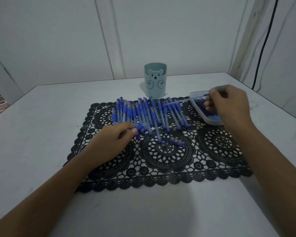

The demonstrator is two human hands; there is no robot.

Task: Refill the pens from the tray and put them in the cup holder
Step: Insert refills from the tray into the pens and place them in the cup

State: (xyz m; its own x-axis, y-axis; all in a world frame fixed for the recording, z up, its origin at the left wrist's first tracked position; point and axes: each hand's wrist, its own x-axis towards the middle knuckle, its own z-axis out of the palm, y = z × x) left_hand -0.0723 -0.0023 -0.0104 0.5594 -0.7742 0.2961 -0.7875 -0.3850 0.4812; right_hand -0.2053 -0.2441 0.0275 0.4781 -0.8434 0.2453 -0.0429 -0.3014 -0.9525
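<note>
Head view: looking down on a white counter [41, 134] with a black lace mat [169, 161] spread across its middle; on the mat's far half, a row of blue pens [149, 115] lying side by side, some overlapping; behind the row and off the mat, a pale blue cup [155, 81] with a bear face, standing upright; at the mat's far right corner, a clear tray [212, 123] with dark blue contents, too blurred to tell apart.

Left grip [113, 141] resting on the mat at the row's near left end, thumb and fingers pinching a pen [141, 127] that points right; right grip [229, 103] over the tray, fingers curled, pinching one end of a thin clear refill [183, 100] that reaches left above the row's far ends.

Near the mat's centre, just in front of the row, a loose blue pen part [173, 141] lying apart; at far right, a dark cable [263, 45] hanging down the wall.
</note>
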